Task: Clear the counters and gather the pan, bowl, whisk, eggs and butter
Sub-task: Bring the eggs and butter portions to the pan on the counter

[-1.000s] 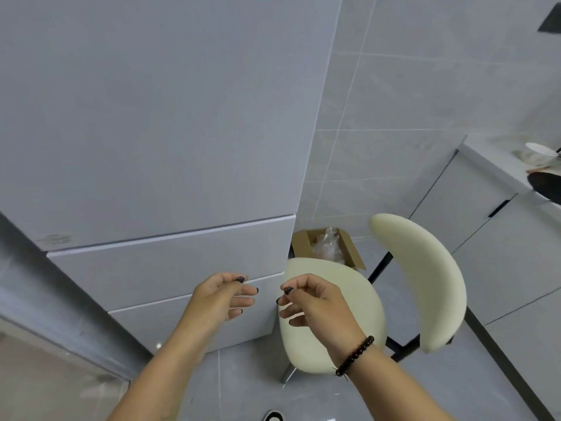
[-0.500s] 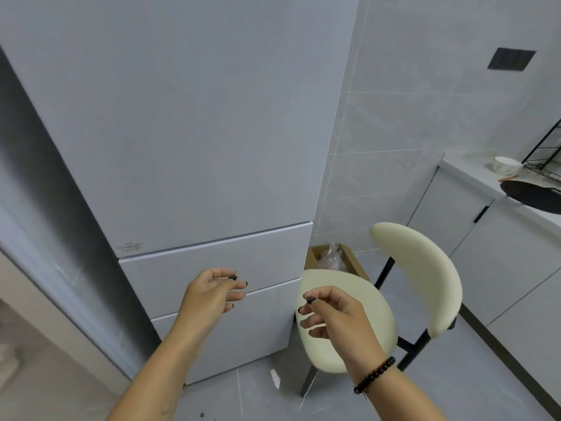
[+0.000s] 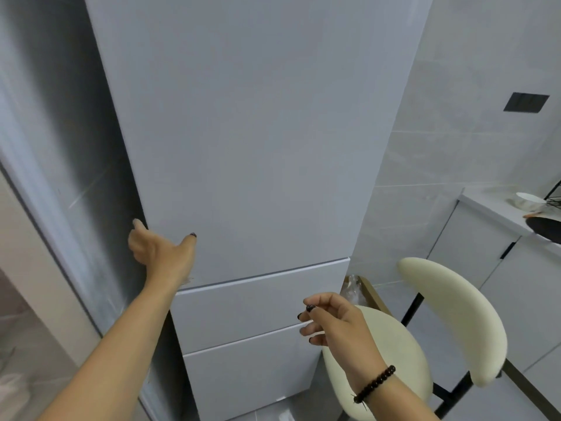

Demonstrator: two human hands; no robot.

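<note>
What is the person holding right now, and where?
The left hand grips the fridge's tall upper door at its left edge. The right hand holds nothing.

Fridge left of chair, box between them, counter far right

White bowl and black pan sit on the counter at far right
</note>
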